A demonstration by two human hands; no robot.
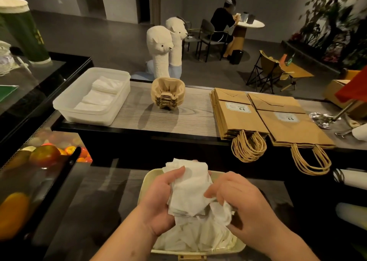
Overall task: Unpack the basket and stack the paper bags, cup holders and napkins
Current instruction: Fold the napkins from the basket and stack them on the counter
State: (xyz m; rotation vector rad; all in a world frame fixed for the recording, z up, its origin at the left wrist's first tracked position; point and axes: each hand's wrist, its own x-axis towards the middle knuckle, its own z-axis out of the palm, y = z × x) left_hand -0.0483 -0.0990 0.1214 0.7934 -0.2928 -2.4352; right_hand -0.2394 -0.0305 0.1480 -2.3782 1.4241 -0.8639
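Left hand [158,199] is curled round a loose wad of white paper napkins [188,187], and the wad's lower right part is pinched by the right hand [242,201]. It is held just above the pale yellow plastic basket [148,176] at the near edge, where more crumpled napkins are seen. The napkins are judged very light, soft and easily torn or scattered, so the wad is best gripped flat across its middle, not squeezed. On the raised desk [158,121] beyond, a translucent white plastic tub [65,109] at the left end is part filled with napkins; nested brown pulp cup holders [167,93] and brown paper bags [240,117] are stacked to its right.
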